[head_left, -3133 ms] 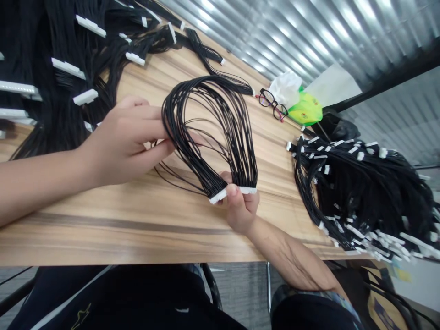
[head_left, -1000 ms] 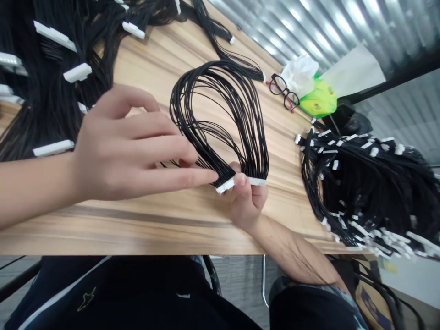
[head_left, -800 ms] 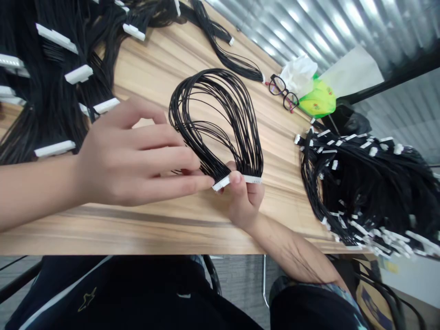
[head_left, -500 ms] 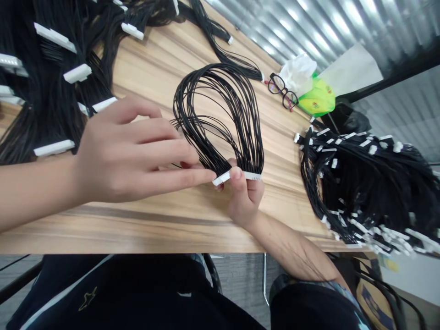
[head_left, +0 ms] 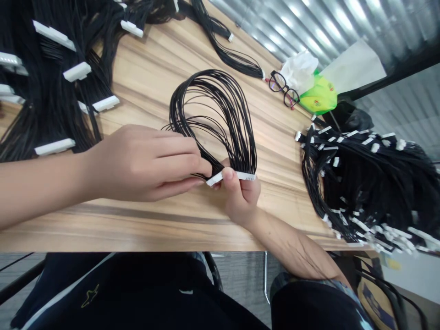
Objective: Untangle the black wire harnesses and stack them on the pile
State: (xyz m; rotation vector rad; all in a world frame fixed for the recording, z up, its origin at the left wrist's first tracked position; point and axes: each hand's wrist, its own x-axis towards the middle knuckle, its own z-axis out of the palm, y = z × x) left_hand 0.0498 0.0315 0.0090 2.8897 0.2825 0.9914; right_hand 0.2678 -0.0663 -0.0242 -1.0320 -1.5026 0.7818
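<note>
A wire harness [head_left: 242,117] of many thin black wires forms a loop above the wooden table. My right hand [head_left: 242,195] pinches its two white connectors [head_left: 248,176] side by side, thumb on top and fingers beneath. From the left, my left hand [head_left: 154,165] reaches to the wires just behind the left connector [head_left: 215,178]. Its fingers are drawn together around a thin black wire there; the fingertips are partly hidden.
More black harnesses with white connectors lie at the left [head_left: 55,91], and a large pile [head_left: 371,178] is at the right. Glasses [head_left: 283,89], a green packet [head_left: 319,96] and crumpled white tissue [head_left: 299,68] sit by the corrugated metal wall. The table's front edge runs close to my lap.
My left hand's fingers, spread and extended over the left connector before, have drawn together and lower at the wires. My right hand and the harness have shifted slightly left.
</note>
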